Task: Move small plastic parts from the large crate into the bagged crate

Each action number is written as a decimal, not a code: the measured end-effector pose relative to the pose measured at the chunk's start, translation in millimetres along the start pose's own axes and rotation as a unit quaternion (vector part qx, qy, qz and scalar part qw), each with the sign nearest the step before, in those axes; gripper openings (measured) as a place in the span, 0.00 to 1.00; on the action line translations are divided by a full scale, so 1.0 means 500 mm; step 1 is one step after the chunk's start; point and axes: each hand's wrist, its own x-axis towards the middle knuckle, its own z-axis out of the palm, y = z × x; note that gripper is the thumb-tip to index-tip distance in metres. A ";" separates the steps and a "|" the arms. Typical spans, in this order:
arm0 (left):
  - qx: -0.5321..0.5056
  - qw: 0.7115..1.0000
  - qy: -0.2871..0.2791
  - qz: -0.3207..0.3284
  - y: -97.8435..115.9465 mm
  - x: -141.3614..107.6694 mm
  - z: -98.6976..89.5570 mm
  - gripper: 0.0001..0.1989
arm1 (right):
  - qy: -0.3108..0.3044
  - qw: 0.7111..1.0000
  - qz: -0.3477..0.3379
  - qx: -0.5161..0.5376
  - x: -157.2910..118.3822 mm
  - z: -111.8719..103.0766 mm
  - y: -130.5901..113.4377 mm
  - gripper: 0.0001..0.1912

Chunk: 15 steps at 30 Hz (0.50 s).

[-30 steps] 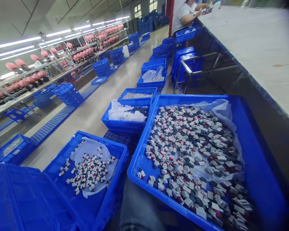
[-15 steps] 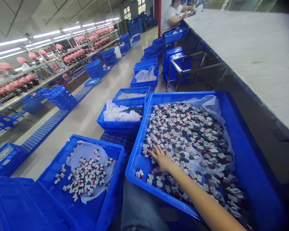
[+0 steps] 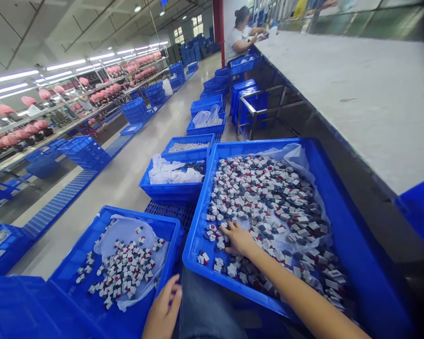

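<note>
A: Nearest, what does the left hand (image 3: pixel 162 308) do?

B: It rests on the rim of the smaller blue crate (image 3: pixel 92 308), fingers loosely curled, holding nothing visible.

A: And the right hand (image 3: pixel 237 238)?

B: It lies palm down, fingers spread, on the small red, white and grey parts (image 3: pixel 268 207) in the large blue crate (image 3: pixel 339 188). Whether a part is under the palm cannot be told.

A: Which way does the heap lie?

B: Ahead and right of the right hand, the nearer one; the crate's long axis runs away from the person.

A: Beyond?

B: More crates (image 3: pixel 176 181), then a seated person (image 3: pixel 238 37) at the long worktable (image 3: pixel 356 89).
</note>
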 end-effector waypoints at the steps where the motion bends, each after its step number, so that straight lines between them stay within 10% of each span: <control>1: 0.002 1.000 -0.007 0.018 0.008 0.015 0.016 0.18 | 0.004 1.000 -0.002 -0.004 -0.003 0.001 -0.001 0.25; 7: -0.004 0.986 -0.110 0.122 0.017 0.036 0.115 0.20 | 0.029 0.999 -0.019 -0.017 -0.025 0.010 -0.003 0.15; 15: -0.020 0.987 -0.127 0.099 0.008 0.045 0.113 0.21 | 0.046 0.999 -0.005 0.020 -0.034 0.026 0.008 0.20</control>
